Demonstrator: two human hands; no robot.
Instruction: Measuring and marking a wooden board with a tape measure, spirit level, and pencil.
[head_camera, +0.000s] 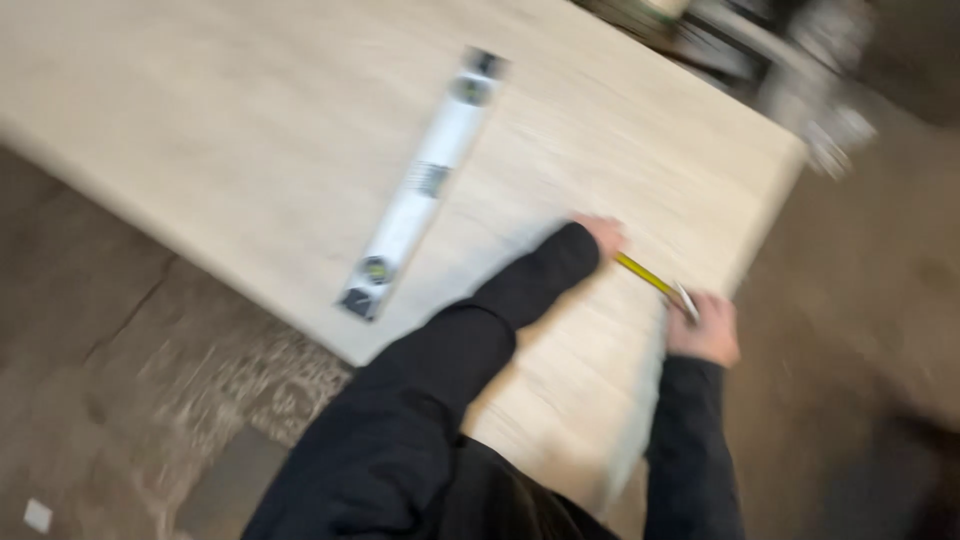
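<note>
While both hands pull it, yellow tape measure (648, 274) taut, thin, blurred

I see a pale beige board (300, 150) with faint wood grain, a white spirit level (425, 185) with black ends, a yellow tape blade (645, 272), black sleeves (480, 330), and a brown-grey floor (110, 380) with what may be a mottled lighter patch, though blur hides detail.
</note>
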